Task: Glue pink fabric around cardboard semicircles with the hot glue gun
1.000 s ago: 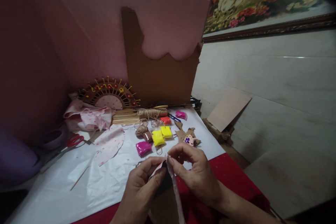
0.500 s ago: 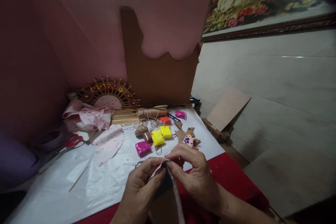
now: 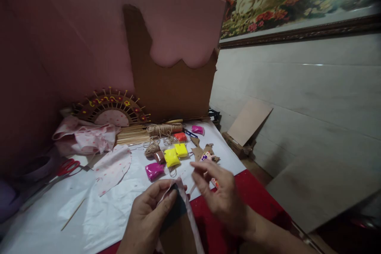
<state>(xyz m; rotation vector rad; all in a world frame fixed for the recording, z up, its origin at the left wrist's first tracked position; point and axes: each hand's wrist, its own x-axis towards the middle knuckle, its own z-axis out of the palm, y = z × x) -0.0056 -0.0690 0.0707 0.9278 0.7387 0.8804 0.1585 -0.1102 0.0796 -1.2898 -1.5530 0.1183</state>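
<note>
Cardboard piece (image 3: pixel 178 232) with a pale cloth edging (image 3: pixel 193 222): in the head view it stands tilted at the bottom centre, its narrow end pointing up and away from the person, its lower part cut off by the bottom of the frame. The left hand (image 3: pixel 150 212) grips it close to that narrow end, the thumb pressed on the near face beside a dark area and the other fingers bent behind, some fingertips showing past the right edge. Most of the visible piece thus lies below and to the right of this grip. The right hand (image 3: pixel 222 194) is just beside the narrow end, apart from it, with thumb and forefinger parted and slightly blurred; a faint pale strip shows near its fingertips, and whether it touches them cannot be told. Beneath the right hand is a red cloth (image 3: pixel 250 200). Beyond the hands, on a white sheet (image 3: pixel 116 214), are a magenta packet (image 3: pixel 154 171), two yellow packets (image 3: pixel 172 157) and torn cardboard scraps (image 3: pixel 196 153). Farther left lies a dotted cloth piece (image 3: pixel 115 166).
</note>
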